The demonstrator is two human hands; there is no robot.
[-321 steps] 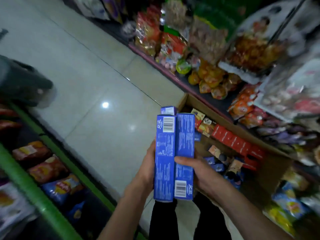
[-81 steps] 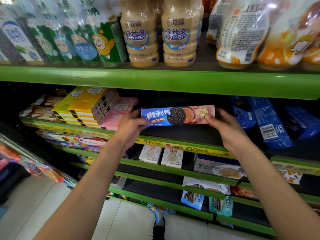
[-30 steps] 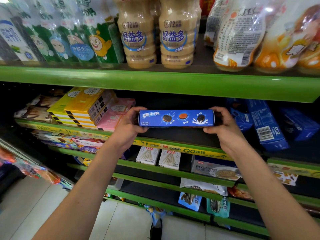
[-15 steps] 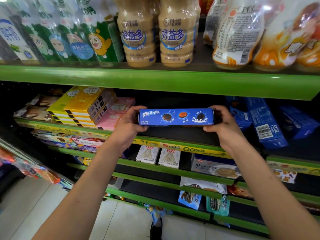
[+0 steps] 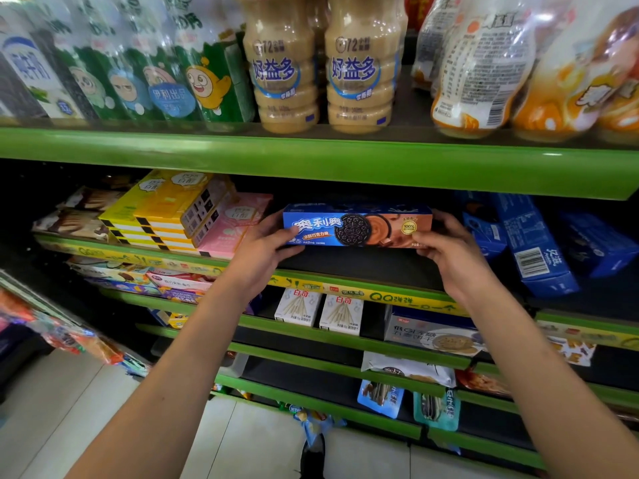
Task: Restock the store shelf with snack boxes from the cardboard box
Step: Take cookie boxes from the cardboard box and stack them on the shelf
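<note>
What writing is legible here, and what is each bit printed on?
"奥利奥", "OREO", "100%": cookie box held by left hand and right hand.
"好益多", "72": beige bottles.
"伊利出品": green cartons.
"百奇": white stick boxes.
"QQ弹弹": yellow shelf strip.
Smaller print and the barcode digits: too small or blurred.

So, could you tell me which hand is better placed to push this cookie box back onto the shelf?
Probably either: the left hand and right hand each grip one end of the cookie box. It is level, above the bare shelf, so both should push together.
</note>
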